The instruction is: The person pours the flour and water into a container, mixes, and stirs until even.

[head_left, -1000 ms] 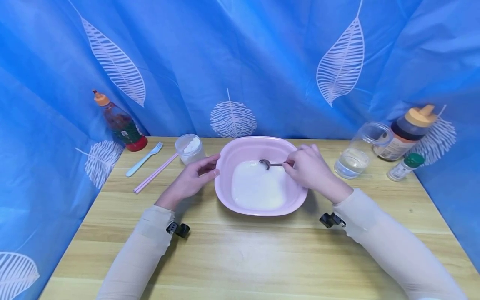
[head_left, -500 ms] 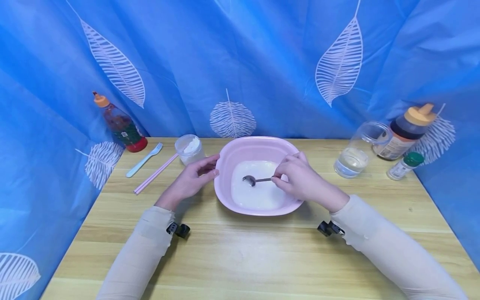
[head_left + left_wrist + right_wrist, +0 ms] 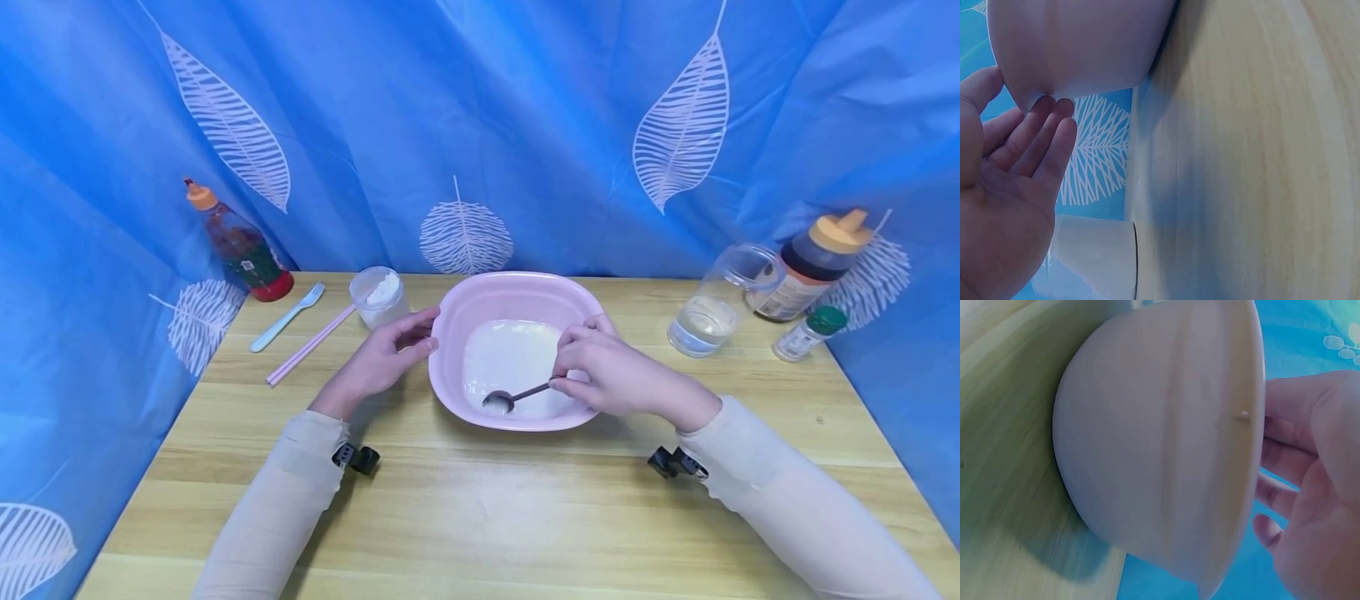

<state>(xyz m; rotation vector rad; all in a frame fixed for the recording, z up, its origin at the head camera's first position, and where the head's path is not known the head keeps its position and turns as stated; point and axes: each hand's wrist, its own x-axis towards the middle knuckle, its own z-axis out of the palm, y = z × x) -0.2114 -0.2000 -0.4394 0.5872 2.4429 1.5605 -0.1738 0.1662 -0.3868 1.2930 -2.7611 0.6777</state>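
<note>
A pink plastic basin holds a milky white liquid. At its left rim rests my left hand, fingers fairly straight, fingertips and thumb touching the outside of the rim in the left wrist view. My right hand reaches over the basin's right side and pinches the handle of a metal spoon. The spoon's bowl lies at the liquid's near left, by the front wall. In the right wrist view the basin wall hides the spoon and the fingertips.
A tub of white powder stands behind my left hand. Pink chopsticks, a light blue fork and a red sauce bottle are farther left. On the right are a clear pitcher, a dark sauce bottle and a green-capped jar.
My right hand has swept the spoon from the back of the basin toward the front left, through the white liquid. My left hand has stayed at the rim.
</note>
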